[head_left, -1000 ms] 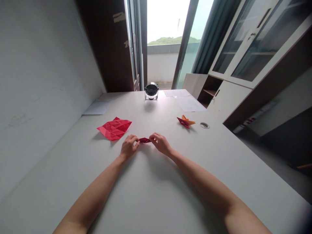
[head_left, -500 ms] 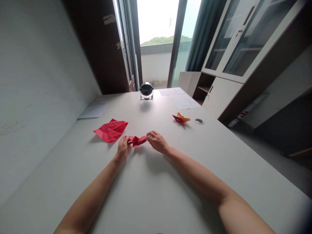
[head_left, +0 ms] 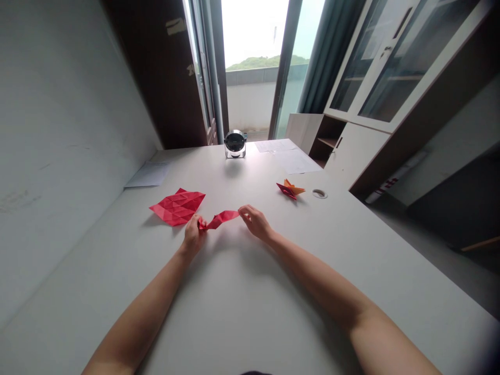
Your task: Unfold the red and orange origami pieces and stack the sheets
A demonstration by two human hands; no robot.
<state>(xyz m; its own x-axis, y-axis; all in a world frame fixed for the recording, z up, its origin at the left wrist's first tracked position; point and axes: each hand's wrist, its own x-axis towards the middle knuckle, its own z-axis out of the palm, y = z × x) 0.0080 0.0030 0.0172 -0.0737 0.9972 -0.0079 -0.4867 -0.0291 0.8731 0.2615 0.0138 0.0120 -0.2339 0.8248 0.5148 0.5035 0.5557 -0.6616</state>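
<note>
A narrow strip of folded red paper (head_left: 222, 219) stretches between my two hands just above the white table (head_left: 230, 312). My left hand (head_left: 194, 232) is closed around its left end, where the paper bunches into small folds. The right tip of the strip is pinched by the fingertips of my right hand (head_left: 254, 220). Just beyond my left hand lies a creased sheet of red paper (head_left: 177, 207) with a grid of fold lines. Farther right on the table sit a dark red folded paper piece (head_left: 287, 191) and an orange folded paper piece (head_left: 296, 189), touching each other.
A round dark device on a metal stand (head_left: 235, 144) is at the table's far side. White paper sheets (head_left: 296, 161) lie at the far right, another white sheet (head_left: 147, 175) by the left wall. A round cable hole (head_left: 319, 194) sits near the right edge.
The red paper strip has been drawn out longer and straighter, its right end raised. My right hand has shifted slightly right and up, my left hand slightly left.
</note>
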